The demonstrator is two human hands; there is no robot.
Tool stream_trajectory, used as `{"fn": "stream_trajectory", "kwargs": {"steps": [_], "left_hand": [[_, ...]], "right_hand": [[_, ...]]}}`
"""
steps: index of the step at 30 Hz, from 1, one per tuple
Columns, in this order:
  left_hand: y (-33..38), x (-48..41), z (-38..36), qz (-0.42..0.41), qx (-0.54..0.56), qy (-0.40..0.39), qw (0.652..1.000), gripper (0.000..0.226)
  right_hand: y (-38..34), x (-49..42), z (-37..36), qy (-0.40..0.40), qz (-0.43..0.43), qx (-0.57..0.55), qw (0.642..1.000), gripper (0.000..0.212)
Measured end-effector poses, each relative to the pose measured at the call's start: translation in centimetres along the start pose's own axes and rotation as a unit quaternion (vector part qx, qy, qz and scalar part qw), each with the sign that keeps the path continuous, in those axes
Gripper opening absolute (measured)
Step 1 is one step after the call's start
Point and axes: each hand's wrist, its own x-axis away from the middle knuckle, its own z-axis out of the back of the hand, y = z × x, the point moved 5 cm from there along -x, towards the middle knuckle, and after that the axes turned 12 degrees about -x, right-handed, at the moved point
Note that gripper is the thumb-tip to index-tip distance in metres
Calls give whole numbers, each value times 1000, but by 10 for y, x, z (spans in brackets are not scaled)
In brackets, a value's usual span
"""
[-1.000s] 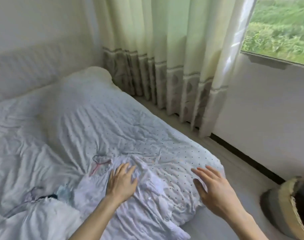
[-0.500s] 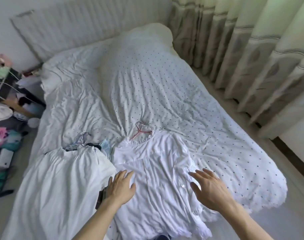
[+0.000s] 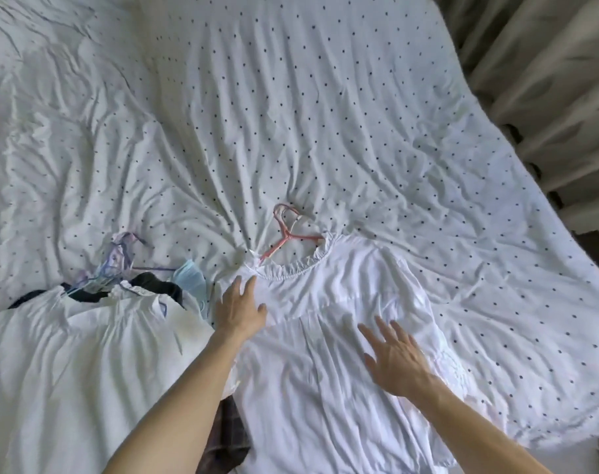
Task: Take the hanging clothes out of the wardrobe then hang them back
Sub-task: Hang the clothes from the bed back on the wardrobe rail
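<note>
White cotton: a blouse on its pink hanger lies flat on the dotted bed, under both my hands. My left hand rests by the collar, fingers straight and close together. My right hand is lower down, fingers spread; I can't tell if it touches. The hook lies just beyond my left fingertips. I'd lift there, by the hook, so the blouse doesn't slip off.

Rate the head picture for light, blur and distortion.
Head view: soft even light, no glare; wide-angle bend curves the dotted bedsheet edge near the curtain; right hand slightly blurred; pink hanger crisp; white blouse bright, folds readable.
</note>
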Motion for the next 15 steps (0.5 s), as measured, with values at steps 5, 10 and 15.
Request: {"fn": "stream_trajectory", "kwargs": {"steps": [5, 10, 15], "left_hand": [[-34, -77, -20, 18, 20, -2, 1000, 72], [-40, -97, -24, -1, -10, 29, 1000, 20], [-37, -86, -18, -23, -15, 20, 999, 16]], "right_hand": [[-10, -50, -26, -21, -31, 17, 999, 73], [-3, -58, -54, -45, -63, 21, 997, 79], [-6, -54, -48, -41, -66, 2, 997, 74]]}}
